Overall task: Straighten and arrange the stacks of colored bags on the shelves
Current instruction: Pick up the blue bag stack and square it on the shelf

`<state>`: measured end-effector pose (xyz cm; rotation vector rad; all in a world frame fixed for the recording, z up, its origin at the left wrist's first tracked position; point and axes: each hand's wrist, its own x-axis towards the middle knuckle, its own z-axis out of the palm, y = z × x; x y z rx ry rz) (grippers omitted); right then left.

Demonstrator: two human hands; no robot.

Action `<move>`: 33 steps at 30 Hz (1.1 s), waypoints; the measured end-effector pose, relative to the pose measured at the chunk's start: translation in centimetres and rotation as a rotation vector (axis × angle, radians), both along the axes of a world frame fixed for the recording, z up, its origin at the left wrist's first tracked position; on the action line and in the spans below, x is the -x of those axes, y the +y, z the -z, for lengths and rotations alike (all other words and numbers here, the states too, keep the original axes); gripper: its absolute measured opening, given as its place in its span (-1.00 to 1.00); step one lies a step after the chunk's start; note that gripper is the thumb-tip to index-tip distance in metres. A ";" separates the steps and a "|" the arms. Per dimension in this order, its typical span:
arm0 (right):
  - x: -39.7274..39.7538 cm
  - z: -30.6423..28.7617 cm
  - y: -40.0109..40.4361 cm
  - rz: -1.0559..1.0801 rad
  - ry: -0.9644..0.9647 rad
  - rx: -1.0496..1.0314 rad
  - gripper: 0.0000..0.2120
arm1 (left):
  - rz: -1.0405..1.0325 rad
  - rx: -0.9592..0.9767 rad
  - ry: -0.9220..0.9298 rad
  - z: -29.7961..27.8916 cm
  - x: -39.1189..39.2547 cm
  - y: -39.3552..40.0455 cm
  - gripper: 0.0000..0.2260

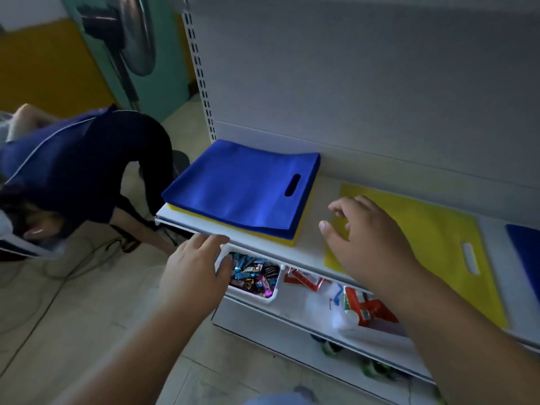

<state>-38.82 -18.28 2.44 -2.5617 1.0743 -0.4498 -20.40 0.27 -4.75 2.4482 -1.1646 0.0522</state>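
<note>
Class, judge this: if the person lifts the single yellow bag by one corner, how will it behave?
The yellow bag lies thin and flat, so it probably droops. As one sheet it is likely light. On the smooth white shelf it may slide when pushed.

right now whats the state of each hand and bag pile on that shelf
left hand: open, at the shelf edge
right hand: open, fingers curled over the yellow bag
blue stack: flat, on yellow bags
yellow bag: flat, skewed, overhanging
sweets tray: full
</note>
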 end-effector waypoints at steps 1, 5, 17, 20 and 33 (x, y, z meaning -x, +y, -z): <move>-0.9 0.1 0.0 0.014 -0.003 -0.008 -0.71 | 0.004 0.014 0.008 0.0 -0.9 0.2 -0.70; -4.7 0.6 0.8 0.073 -0.005 -0.044 -0.71 | 0.033 -0.008 0.004 0.0 -6.2 1.3 -0.69; -13.8 4.9 5.6 0.435 0.344 -0.012 -0.59 | 0.277 -0.075 0.029 2.5 -21.3 0.0 -0.63; -14.8 5.3 6.3 0.473 0.408 0.026 -0.55 | 0.277 -0.045 0.051 2.3 -22.4 -0.2 -0.65; -14.9 5.8 12.1 0.497 0.158 -0.030 -0.62 | 0.158 0.131 0.210 -0.2 -25.7 0.9 -0.86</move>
